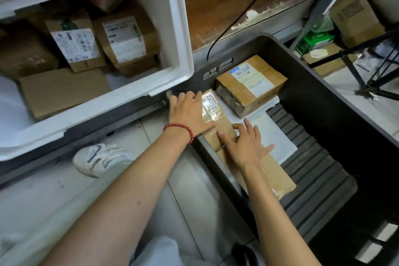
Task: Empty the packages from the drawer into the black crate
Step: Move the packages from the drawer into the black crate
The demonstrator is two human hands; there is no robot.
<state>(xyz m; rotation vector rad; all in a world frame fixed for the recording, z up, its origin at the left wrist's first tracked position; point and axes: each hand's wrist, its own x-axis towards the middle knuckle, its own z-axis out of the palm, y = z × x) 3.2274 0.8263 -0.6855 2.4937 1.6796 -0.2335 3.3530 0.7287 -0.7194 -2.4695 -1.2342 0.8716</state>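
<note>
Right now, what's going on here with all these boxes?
A person is emptying parcels from the white drawer into the black crate. The left hand and the right hand both lie flat on a long cardboard package, which sits along the crate wall nearest the drawer. A labelled box and a white mailer are already in the crate. Several cardboard packages are left in the drawer.

A person's left grip [190,112], red beads [180,128] at the wrist, and right grip [246,146] lie, apparently flat, on a long cardboard package [279,178] inside the black crate [323,84], beside a labelled box [266,75]
</note>
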